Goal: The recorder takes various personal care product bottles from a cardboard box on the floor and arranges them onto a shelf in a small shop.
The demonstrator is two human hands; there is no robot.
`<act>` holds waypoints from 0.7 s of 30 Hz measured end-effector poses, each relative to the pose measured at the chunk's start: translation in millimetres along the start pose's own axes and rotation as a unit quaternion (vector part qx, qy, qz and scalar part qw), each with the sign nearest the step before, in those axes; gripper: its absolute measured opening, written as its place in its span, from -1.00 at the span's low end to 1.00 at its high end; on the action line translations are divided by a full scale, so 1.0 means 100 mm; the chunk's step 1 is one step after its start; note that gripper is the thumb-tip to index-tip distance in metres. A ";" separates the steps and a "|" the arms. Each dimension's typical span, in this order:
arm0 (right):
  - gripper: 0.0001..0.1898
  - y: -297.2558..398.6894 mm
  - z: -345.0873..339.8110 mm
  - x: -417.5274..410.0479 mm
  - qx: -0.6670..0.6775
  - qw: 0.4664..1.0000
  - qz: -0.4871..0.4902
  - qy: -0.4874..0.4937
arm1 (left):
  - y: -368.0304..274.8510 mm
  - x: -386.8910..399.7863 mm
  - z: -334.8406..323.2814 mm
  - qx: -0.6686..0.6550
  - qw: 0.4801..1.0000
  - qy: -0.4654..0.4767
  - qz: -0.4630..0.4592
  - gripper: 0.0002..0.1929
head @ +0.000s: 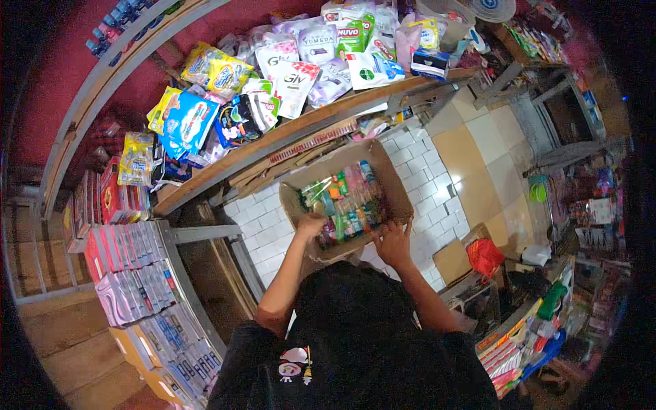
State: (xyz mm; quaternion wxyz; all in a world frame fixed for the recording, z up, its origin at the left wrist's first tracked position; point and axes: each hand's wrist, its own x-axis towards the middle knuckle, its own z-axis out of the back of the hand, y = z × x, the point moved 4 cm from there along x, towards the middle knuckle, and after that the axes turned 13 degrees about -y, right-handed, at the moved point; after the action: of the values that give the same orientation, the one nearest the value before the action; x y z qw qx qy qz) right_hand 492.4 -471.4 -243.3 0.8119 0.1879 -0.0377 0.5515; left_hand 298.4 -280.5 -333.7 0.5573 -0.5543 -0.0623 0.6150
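An open cardboard box (397, 179) stands in front of me on the tiled floor. Small colourful bottles (353, 220) and packets lie inside, mostly towards its left and middle. My left hand (311, 225) reaches over the box's near left corner, its fingers at the contents; whether it grips a bottle or the box edge cannot be made out. At the near right corner, my right hand (393, 243) rests with spread fingers on the cardboard rim.
Beyond the box runs a wooden shelf (307, 120) loaded with plastic packs (294, 87). Stacked notebooks or boxed goods (136, 292) fill the left side. At the right are a red plastic bag (484, 256), a flat cardboard piece (452, 262) and crowded racks. White floor tiles (261, 215) surround the box.
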 end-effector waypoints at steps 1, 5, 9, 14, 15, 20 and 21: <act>-0.55 -0.01 -0.01 0.01 -0.007 1.000 0.000 0.014 | 0.06 0.05 -0.07 0.056 0.998 -0.025 -0.011 -0.66; -0.52 -0.04 -0.01 0.06 0.035 0.999 0.019 0.018 | 0.29 0.43 -0.48 0.266 0.963 0.035 -0.007 -0.47; -0.51 -0.06 -0.04 0.10 0.042 0.999 0.016 0.023 | 0.45 0.73 -0.78 0.340 0.940 0.027 -0.009 -0.33; -0.45 -0.08 -0.09 0.15 0.028 0.996 0.004 0.085 | 0.13 0.85 -1.07 0.231 0.970 -0.025 -0.075 -0.32; -0.44 -0.07 -0.08 0.17 0.028 0.997 0.007 0.074 | 0.06 0.87 -1.10 0.184 0.979 -0.047 -0.073 -0.32; -0.46 -0.10 -0.13 0.17 -0.006 0.987 -0.010 0.159 | -0.18 1.26 -1.32 0.166 0.974 -0.151 -0.030 -0.31; -0.47 -0.12 -0.13 0.17 0.005 0.985 -0.019 0.172 | -0.22 1.32 -1.38 0.177 0.971 -0.158 -0.013 -0.30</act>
State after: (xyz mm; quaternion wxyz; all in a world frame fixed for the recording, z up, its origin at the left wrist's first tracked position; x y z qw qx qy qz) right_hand 508.1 -455.6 -253.8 0.8154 0.0950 0.1091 0.5606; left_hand 446.4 -247.2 -451.8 0.6371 -0.3420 -0.0471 0.6891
